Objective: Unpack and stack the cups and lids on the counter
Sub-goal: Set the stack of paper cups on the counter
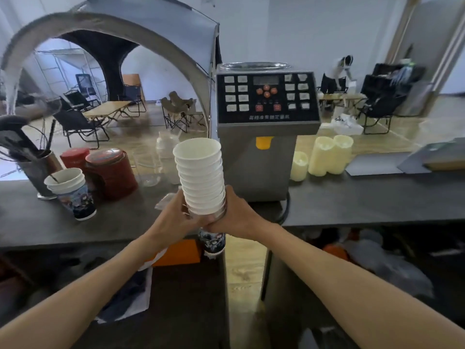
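cups point(201, 177) in a tall nested stack were clamped between left hand point(173, 217) and right hand point(235, 217) above the near table point(364, 197); judging by this, only a few cups point(71, 192) stood stacked left, lids unseen.

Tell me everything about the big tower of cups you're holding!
The stack of cups is many paper cups nested together, white inside with white rolled rims. The lowest cup shows a dark printed pattern. It stands nearly upright, leaning slightly left, held over the counter's front edge. The left hand and right hand clasp its lower part.
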Available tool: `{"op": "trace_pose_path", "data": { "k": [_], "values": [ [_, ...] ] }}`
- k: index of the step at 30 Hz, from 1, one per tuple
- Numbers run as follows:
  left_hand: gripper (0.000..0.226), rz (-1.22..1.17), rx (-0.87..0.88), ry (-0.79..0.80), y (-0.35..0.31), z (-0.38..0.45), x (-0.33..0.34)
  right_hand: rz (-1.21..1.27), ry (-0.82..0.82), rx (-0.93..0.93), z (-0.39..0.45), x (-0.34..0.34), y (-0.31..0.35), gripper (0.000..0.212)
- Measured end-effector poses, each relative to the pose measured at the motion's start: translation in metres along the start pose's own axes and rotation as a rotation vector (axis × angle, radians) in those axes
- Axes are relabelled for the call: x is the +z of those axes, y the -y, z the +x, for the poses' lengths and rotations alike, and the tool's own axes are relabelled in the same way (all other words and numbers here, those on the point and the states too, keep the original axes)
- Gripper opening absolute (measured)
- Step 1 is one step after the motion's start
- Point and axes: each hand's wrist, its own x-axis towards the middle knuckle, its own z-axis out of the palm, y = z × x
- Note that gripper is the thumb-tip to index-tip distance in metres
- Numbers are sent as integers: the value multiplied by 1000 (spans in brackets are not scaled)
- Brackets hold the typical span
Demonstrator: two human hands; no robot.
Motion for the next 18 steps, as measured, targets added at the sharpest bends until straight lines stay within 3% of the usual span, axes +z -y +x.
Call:
{"op": "trace_pose_path", "data": {
  "k": [8,13,18],
  "values": [
    [85,-36,72,19,-102,-5,143,-33,-90,27,-124,-116,-59,88],
    [89,-64,60,91,-174,16,265,30,-255,120,-225,-221,-106,81],
    [67,-150,111,168,-253,34,395,26,-445,277,-319,-317,-153,85]
  ]
}}
